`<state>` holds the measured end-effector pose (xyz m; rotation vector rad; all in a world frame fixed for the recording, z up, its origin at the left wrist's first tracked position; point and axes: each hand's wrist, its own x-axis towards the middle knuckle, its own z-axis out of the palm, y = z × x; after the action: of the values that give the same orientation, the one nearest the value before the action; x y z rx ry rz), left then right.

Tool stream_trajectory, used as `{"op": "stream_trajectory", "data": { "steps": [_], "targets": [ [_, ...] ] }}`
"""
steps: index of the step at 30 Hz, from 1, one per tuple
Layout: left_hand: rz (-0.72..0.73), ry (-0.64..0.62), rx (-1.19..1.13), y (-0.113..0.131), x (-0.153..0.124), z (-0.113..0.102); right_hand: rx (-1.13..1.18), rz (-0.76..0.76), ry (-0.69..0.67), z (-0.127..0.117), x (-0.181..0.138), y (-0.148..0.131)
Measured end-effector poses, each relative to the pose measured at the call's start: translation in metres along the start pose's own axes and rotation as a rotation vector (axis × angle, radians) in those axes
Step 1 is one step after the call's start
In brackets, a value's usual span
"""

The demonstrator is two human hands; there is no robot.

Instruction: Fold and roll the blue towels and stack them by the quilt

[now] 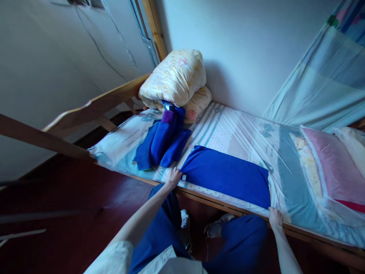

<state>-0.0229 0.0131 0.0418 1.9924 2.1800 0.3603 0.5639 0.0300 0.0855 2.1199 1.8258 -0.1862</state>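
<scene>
A blue garment, folded into a long flat rectangle, lies on the bed along its front edge. A small white label shows at its left end. My left hand is closed on the near left corner of the garment. At the near right corner, my right hand grips the cloth with closed fingers. The fabric looks stretched between both hands. To the left, more blue clothing with a purple part lies in a loose heap. What kind of garment I hold cannot be made out.
A rolled cream quilt rests at the bed's left end, near the wooden rail. A pink pillow lies at the right. Pale netting hangs along the wall. The wooden bed edge runs before my knees.
</scene>
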Motion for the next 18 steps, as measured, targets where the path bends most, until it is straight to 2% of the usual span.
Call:
{"op": "stream_trajectory", "data": {
  "steps": [3,7,10,13,15,18],
  "targets": [
    [0.02,0.008,-0.009,0.029,0.014,0.014,-0.034,0.038,-0.091,0.0,-0.003,-0.01],
    [0.086,-0.002,-0.032,0.078,0.022,0.048,0.013,0.083,-0.136,0.004,-0.006,-0.025],
    [0.011,0.001,-0.044,0.1,0.018,0.076,0.021,0.126,-0.172,0.008,-0.006,-0.031],
    [-0.057,0.02,-0.073,0.1,0.013,0.099,-0.03,0.144,-0.179,0.01,-0.003,-0.033],
    [-0.054,0.009,-0.09,0.093,0.012,0.109,-0.071,0.13,-0.135,0.01,0.0,-0.041],
    [-0.05,-0.015,-0.105,0.085,0.01,0.114,-0.005,0.08,0.051,0.008,0.006,-0.082]
  ]
}}
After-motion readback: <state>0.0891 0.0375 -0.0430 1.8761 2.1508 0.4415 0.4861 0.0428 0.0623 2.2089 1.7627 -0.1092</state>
